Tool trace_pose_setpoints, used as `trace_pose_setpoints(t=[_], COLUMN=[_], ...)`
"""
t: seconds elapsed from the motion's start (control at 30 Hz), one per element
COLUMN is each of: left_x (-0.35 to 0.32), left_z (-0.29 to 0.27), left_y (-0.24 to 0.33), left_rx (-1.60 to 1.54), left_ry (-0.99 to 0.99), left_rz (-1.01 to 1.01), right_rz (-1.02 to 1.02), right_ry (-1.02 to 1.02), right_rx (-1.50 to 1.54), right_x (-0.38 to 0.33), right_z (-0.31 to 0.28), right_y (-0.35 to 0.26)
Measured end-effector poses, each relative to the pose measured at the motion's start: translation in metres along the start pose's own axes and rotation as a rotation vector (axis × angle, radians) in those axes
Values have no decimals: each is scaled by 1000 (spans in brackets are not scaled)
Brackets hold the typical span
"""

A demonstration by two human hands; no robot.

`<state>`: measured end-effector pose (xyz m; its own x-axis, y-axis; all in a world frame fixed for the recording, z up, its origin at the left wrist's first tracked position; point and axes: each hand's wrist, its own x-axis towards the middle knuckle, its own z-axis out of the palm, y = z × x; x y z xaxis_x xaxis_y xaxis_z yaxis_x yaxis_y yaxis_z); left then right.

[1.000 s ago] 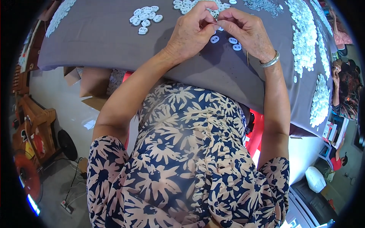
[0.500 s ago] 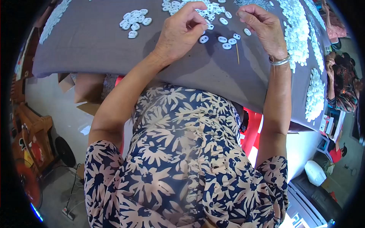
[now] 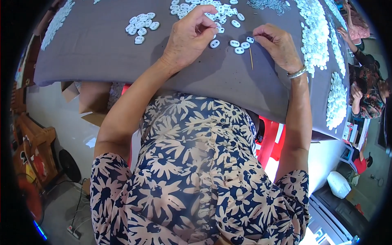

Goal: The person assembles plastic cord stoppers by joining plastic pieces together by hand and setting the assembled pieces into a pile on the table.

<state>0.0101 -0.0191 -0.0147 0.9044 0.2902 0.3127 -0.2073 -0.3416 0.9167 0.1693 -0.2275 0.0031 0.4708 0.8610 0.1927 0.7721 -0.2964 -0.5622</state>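
My left hand (image 3: 188, 40) hovers over the grey cloth with thumb and forefinger pinched. Whatever sits in that pinch is too small to make out; a white two-holed oval piece (image 3: 221, 30) shows right beside the fingertips. My right hand (image 3: 279, 44) is lower on the right, its fingers curled and the tips close together, and any held item is hidden. Next to its thumb lies a small white piece (image 3: 250, 39), with a thin wooden stick (image 3: 251, 59) just below. Between the hands lie several loose white oval pieces (image 3: 239, 50).
A heap of white ovals (image 3: 185, 7) lies beyond my left hand, with a smaller cluster (image 3: 141, 23) to its left. Tiny grey bits (image 3: 269, 5) lie at the far side. Large white piles (image 3: 314, 41) line the right. Another person (image 3: 367, 81) sits at the right edge.
My right hand has come down and nearer, close to the small white piece and the stick. My left hand keeps its pinch. At the right, the other person's arm now reaches toward the table.
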Motion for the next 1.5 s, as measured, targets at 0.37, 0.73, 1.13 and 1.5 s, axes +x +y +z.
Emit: trace_pose_setpoints(t=[0.37,0.73,1.13,1.5], left_x=[2,-1,-1,0], left_z=[1,1,1,2], left_y=[-3,-21,-21,-18], left_rx=[-17,-16,-2,-18], left_ry=[11,29,37,74], left_rz=[5,93,92,89], right_rz=[-119,-50,-133,-185], right_ry=[108,222,43,39], right_rx=[-108,-41,74,-51], right_x=[2,-2,-3,-7], right_z=[14,8,11,17], right_y=[0,-4,-12,-23])
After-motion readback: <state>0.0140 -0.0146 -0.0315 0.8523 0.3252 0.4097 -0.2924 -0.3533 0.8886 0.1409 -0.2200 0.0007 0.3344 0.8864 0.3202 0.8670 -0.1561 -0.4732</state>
